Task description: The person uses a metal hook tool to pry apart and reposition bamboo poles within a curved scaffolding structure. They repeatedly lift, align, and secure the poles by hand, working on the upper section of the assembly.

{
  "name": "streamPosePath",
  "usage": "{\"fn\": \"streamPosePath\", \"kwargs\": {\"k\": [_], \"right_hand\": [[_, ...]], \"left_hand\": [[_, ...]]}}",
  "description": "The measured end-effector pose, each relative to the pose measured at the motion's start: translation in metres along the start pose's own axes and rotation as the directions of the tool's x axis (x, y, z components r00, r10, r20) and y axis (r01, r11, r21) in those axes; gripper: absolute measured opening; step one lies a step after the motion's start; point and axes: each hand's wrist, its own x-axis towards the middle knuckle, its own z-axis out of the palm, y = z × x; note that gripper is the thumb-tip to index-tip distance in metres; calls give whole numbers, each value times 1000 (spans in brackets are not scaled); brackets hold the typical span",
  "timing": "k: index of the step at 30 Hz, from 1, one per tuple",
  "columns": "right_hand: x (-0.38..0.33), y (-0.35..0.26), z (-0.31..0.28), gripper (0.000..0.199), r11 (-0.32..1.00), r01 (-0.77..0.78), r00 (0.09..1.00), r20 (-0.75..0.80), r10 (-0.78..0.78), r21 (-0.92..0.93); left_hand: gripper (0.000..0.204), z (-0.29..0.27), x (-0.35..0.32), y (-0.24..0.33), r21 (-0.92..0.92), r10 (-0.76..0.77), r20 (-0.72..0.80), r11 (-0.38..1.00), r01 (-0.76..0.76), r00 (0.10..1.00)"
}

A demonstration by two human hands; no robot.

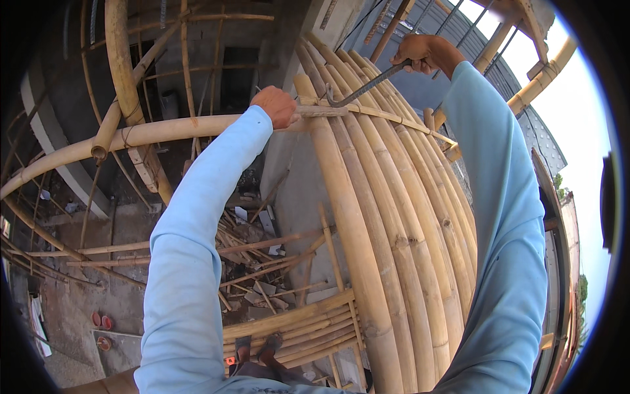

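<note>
My right hand point(420, 54) grips the handle end of a dark metal bar point(365, 87) with a hooked tip. The hook rests on a thin bamboo strip point(387, 117) that crosses a curved wall of thick bamboo poles point(367, 223). My left hand point(277, 106) presses down on the near end of a flat wooden strip point(321, 111), right where a long horizontal bamboo pole point(164, 132) meets the curved wall. Both arms wear light blue sleeves.
I stand high up on a small platform of bamboo poles point(295, 325), my feet in sandals point(257, 348) visible below. Far beneath lie scattered bamboo offcuts point(256, 262) and rubble on concrete. A bamboo frame point(121, 79) rises at left, roof beams point(525, 92) at right.
</note>
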Motion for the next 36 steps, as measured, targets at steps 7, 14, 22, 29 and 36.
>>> {"fn": "streamPosePath", "kwargs": {"k": [7, 14, 22, 29, 36], "right_hand": [[-12, 20, 13, 23, 996, 40, 999, -14, -39, 85], [-18, 9, 2, 23, 997, 72, 997, 17, -72, -3], [-23, 13, 9, 21, 994, 77, 997, 6, -78, 75], [-17, 28, 21, 24, 984, 119, 993, -11, -118, 131], [-28, 62, 54, 23, 947, 112, 992, -85, -90, 303]], "left_hand": [[44, -16, 6, 14, -18, -75, 159, 997, 79, 985], [51, -3, 6, 1, -29, -44, 9, 999, 44, 999], [50, -4, 8, 6, 15, -31, 11, 999, 31, 999], [47, -13, 12, 3, 48, -29, 69, 999, 26, 997], [50, -9, 11, 2, 12, -17, 35, 1000, 16, 999]]}}
